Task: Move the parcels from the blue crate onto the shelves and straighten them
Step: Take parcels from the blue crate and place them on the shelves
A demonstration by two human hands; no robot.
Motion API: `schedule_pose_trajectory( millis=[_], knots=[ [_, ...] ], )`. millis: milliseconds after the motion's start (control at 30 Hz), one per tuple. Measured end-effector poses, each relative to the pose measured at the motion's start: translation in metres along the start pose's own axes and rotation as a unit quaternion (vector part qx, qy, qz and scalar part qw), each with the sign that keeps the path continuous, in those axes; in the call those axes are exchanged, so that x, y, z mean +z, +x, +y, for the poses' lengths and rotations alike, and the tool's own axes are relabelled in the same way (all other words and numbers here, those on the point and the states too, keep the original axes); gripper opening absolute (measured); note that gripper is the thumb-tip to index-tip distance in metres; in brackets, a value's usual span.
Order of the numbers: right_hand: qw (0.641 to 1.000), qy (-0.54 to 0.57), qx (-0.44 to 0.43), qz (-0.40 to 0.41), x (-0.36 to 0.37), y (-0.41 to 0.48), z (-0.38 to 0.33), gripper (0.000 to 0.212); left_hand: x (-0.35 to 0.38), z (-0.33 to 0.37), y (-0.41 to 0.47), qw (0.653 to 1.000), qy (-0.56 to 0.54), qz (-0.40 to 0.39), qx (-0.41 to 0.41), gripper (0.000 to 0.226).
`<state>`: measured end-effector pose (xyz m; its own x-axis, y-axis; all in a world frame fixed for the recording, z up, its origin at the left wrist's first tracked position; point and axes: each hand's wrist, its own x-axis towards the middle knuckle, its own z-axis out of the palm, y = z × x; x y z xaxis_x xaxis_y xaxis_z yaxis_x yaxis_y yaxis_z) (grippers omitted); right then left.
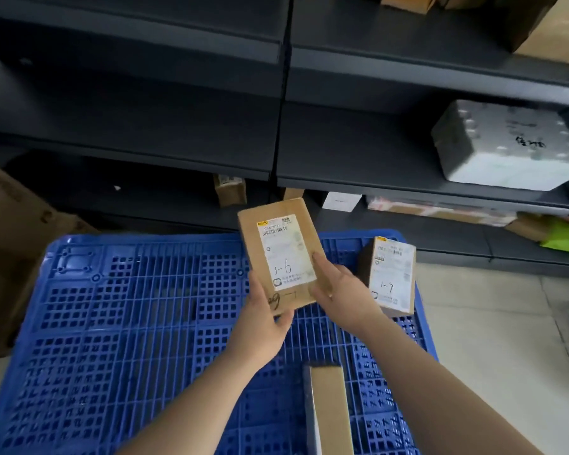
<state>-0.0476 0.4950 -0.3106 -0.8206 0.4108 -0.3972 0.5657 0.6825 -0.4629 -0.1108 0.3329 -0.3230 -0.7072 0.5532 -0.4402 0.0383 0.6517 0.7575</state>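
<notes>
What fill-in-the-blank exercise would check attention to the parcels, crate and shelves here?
The left hand and right hand together hold a brown cardboard parcel whose white label is handwritten ____.
The smaller brown cardboard parcel standing in the blue plastic lattice crate is marked ____.
On the dark metal shelf at the right sits a foam box coloured ____.
Missing words: 1-6; 1-7; white.
</notes>
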Motion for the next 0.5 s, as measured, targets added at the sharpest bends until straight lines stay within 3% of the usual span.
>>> schedule_pose_trajectory(
  millis=[167,367,500],
  knots=[
    [0.995,0.094,-0.014,-0.015,0.025,-0.015,-0.029,0.061,-0.030,-0.019,-0.016,1.000,0.012,0.024,-0.010,0.077],
    [0.995,0.083,-0.051,0.008,0.036,-0.043,-0.073,0.056,-0.071,-0.031,-0.055,0.998,-0.005,0.047,-0.038,0.086],
    [0.992,0.085,-0.094,0.018,0.023,-0.069,-0.109,0.056,-0.104,-0.022,-0.096,0.994,-0.046,0.086,-0.038,0.079]
  ],
)
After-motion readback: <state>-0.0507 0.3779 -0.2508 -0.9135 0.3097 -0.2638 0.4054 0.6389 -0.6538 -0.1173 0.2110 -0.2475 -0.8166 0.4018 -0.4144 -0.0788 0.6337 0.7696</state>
